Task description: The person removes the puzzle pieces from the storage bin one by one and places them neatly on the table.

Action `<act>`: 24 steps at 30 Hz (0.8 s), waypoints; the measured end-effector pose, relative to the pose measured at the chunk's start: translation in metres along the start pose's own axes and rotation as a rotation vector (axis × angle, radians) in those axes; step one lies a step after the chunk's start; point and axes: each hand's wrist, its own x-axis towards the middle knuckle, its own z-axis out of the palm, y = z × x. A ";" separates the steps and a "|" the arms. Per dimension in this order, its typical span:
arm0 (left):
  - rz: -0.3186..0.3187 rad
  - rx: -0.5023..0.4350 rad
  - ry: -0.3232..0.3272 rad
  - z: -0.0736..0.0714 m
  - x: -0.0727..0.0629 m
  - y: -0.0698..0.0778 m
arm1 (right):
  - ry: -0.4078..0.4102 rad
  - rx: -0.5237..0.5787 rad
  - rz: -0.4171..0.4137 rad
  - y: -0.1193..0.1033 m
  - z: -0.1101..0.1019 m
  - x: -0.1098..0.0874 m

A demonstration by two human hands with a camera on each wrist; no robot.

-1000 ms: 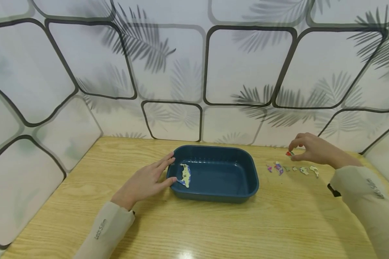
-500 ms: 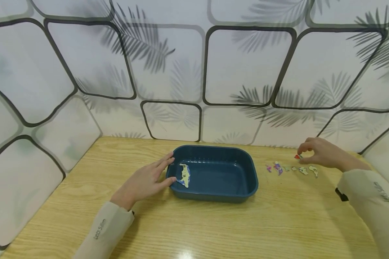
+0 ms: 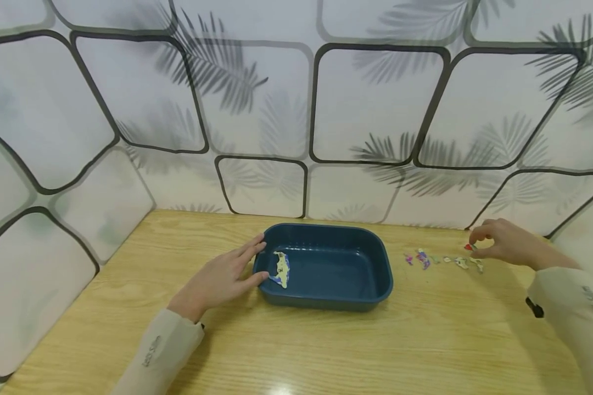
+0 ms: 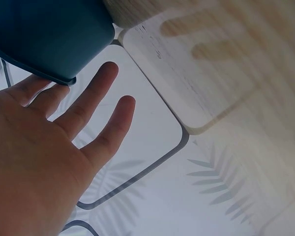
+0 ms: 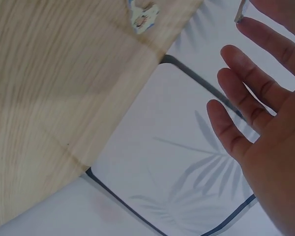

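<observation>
My left hand (image 3: pixel 217 281) rests on the left rim of a dark blue plastic tub (image 3: pixel 326 303), its fingers extended and the thumb lying over the edge. In the left wrist view, fingertips meet the tub's rim (image 4: pixel 34 71). Inside the tub, at the left, lies a flat cream cut-out piece (image 3: pixel 283 269) with blue edges. Between thumb and index finger, my right hand (image 3: pixel 511 244) pinches a small flat red-and-green piece (image 3: pixel 469 247), held above the right end of a row of pieces. Only this piece's thin edge (image 5: pixel 241 11) shows in the right wrist view.
Right of the tub, several small cut-outs lie in a row on the wooden table (image 3: pixel 296 351): a pink one (image 3: pixel 408 258), a purple one (image 3: pixel 423 258) and cream ones (image 3: pixel 461 263) among them. A patterned wall (image 3: pixel 257 186) stands along the back and left.
My right hand has moved to the right and slightly toward me, carrying the red-and-green piece past the row. My left hand and the tub have stayed in place.
</observation>
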 end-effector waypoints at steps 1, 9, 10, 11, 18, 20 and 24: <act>0.001 -0.002 0.000 0.000 0.000 0.000 | 0.001 -0.001 0.003 0.001 0.001 -0.001; -0.013 -0.007 -0.006 0.000 0.000 0.001 | -0.054 0.008 0.077 0.013 0.003 -0.012; -0.014 -0.008 -0.008 0.000 0.000 0.001 | -0.064 0.010 0.091 0.015 0.003 -0.013; -0.015 -0.010 -0.009 0.000 -0.001 0.001 | -0.072 0.011 0.105 0.016 0.003 -0.015; -0.012 -0.005 -0.011 -0.001 0.000 0.000 | -0.107 -0.011 0.148 0.027 0.009 -0.021; -0.011 -0.004 -0.010 -0.001 0.000 0.001 | -0.110 -0.012 0.140 0.030 0.012 -0.022; -0.004 -0.008 -0.003 0.000 0.001 0.001 | -0.124 -0.006 0.145 0.034 0.015 -0.026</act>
